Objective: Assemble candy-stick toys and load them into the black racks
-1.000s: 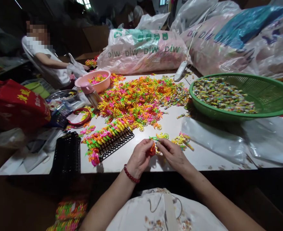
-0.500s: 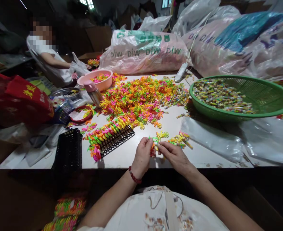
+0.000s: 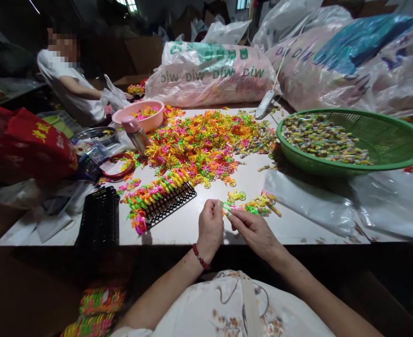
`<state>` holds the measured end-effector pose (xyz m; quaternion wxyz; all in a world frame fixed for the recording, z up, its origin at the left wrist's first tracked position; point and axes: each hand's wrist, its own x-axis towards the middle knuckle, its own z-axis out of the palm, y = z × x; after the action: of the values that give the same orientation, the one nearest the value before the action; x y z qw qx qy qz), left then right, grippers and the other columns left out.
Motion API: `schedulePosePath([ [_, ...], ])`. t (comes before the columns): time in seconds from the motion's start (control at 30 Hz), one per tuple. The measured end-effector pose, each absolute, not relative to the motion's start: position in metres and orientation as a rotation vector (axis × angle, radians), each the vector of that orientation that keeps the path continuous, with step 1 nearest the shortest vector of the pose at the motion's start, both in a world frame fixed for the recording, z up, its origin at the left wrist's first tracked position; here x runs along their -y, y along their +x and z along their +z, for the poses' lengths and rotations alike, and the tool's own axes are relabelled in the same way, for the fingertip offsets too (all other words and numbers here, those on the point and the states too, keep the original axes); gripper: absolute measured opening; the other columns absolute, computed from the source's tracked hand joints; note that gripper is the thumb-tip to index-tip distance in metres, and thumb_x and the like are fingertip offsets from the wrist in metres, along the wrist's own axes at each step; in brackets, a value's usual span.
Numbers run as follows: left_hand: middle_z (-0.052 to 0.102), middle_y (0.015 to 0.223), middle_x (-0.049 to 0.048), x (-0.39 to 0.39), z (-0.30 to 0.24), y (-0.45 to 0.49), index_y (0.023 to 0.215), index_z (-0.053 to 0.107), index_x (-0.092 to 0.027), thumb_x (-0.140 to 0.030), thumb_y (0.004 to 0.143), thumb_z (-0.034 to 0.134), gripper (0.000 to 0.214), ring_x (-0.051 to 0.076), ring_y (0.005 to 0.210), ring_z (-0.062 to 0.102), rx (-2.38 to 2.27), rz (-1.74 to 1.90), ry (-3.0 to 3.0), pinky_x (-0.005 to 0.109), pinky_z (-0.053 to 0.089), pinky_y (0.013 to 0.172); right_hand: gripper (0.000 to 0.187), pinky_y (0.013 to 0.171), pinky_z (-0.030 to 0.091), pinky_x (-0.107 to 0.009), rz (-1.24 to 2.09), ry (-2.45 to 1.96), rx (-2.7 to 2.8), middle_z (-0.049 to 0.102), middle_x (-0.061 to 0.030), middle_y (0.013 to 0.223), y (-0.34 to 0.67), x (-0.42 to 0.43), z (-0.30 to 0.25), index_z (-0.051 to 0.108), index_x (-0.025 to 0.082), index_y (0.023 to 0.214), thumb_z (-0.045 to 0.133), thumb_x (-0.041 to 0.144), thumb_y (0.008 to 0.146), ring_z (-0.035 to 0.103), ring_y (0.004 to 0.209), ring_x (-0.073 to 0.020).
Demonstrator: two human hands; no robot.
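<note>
My left hand (image 3: pixel 210 226) and my right hand (image 3: pixel 251 226) meet just above the near edge of the white table (image 3: pixel 178 229). Both are closed in a pinch on a small orange plastic piece (image 3: pixel 224 211) held between them. A small cluster of green and yellow pieces (image 3: pixel 259 204) lies just beyond my right fingers. To the left lies a black grid tray (image 3: pixel 169 204) with a row of coloured pieces standing in it. A big pile of neon plastic pieces (image 3: pixel 202 142) covers the table's middle.
A green basket (image 3: pixel 392 135) of small wrapped items sits at right. A stack of black trays (image 3: pixel 99 217), a pink bowl (image 3: pixel 145 114), a pink-capped bottle (image 3: pixel 135 133) and a red bag (image 3: pixel 27 145) are at left. Large plastic sacks (image 3: pixel 210 72) line the back. Another person (image 3: pixel 73 89) sits at far left.
My hands have shifted slightly up and right with the orange piece, which is now mostly hidden in my left fingers. The view has tilted a little.
</note>
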<state>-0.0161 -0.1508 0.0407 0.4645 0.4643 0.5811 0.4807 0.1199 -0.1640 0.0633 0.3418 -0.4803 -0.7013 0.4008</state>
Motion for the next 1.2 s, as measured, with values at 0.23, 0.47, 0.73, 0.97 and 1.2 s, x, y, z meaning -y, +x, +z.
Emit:
schedulePosePath([
  [0.23,0.047,0.063,-0.0046,0.15,0.043,-0.018,0.079,0.05,-0.02,-0.037,0.093,0.043,0.023,0.011,0.056,0.042,-1.565,1.163,1.32,0.025,0.033,0.057,0.027,0.058,0.036,-0.026,0.747,-1.206,1.94,0.052,-0.0002,0.064,0.11,0.17,0.056,0.053,0.019,0.073,0.042,0.028,0.097,0.046,0.059,-0.0131],
  [0.47,0.05,0.068,-0.0029,0.149,0.032,-0.011,0.081,0.05,-0.02,-0.041,0.095,0.039,0.027,0.012,0.063,0.046,-1.512,1.081,1.297,0.024,0.036,0.06,0.025,0.06,0.041,-0.026,0.722,-1.218,1.975,0.06,-0.0029,0.07,0.117,0.174,0.049,0.059,0.019,0.08,0.043,0.027,0.096,0.054,0.063,-0.0145],
  [0.73,0.056,0.103,0.0079,0.09,0.017,0.002,0.106,0.055,-0.018,-0.036,0.088,0.052,0.026,0.019,0.096,0.054,-1.618,0.853,1.753,0.032,0.042,0.088,0.027,0.077,0.046,-0.033,0.138,-1.684,1.913,0.068,-0.0079,0.087,0.234,0.139,0.041,0.07,0.018,0.093,0.05,0.037,0.093,0.061,0.082,-0.0216],
  [0.97,0.056,0.092,0.0102,0.051,0.012,0.012,0.084,0.059,-0.016,-0.014,0.072,0.063,0.013,0.025,0.095,0.049,-1.561,0.434,2.121,0.035,0.04,0.082,0.028,0.084,0.038,-0.035,-0.095,-1.984,2.136,0.062,-0.0148,0.111,0.25,0.025,0.04,0.07,0.016,0.103,0.046,0.021,0.092,0.049,0.096,-0.0262],
  [1.2,0.057,0.084,0.006,0.063,0.015,-0.03,0.072,0.058,-0.019,-0.009,0.076,0.06,0.011,0.022,0.091,0.048,-1.509,0.723,2.143,0.035,0.04,0.083,0.008,0.071,0.035,-0.03,0.087,-2.022,2.131,0.065,-0.0159,0.087,0.236,-0.043,0.038,0.068,0.012,0.075,0.061,0.013,0.079,0.051,0.087,-0.0236],
])
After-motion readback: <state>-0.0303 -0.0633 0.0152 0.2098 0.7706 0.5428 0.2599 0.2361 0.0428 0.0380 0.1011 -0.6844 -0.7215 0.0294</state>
